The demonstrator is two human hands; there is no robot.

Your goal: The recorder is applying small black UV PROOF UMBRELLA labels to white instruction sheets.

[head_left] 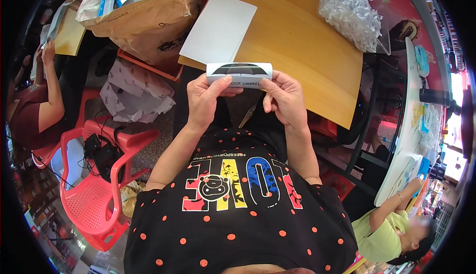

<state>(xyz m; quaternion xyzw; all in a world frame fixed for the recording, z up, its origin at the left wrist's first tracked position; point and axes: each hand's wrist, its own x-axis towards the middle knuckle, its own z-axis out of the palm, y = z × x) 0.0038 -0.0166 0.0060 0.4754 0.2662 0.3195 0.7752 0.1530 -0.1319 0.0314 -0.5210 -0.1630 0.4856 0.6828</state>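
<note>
Between my two hands I hold a curved, light blue-white printed paper sleeve (253, 67) with a picture of a black umbrella on it. My left hand (204, 98) grips its left end, thumb on the front and fingers behind. At the right end, my right hand (288, 98) is closed on it with the thumb in front and some fingers bent below. The sleeve is held level just off the near edge of the wooden table (297, 41). A stack of white sheets (218, 26) lies on the table just beyond it.
A brown paper bag (148, 26) with several blue-and-white rolled sleeves stands at far left. A clear bin (352, 16) of white paper pieces sits at the table's far right. A red chair (94, 194) holds black cables. People sit at left and lower right.
</note>
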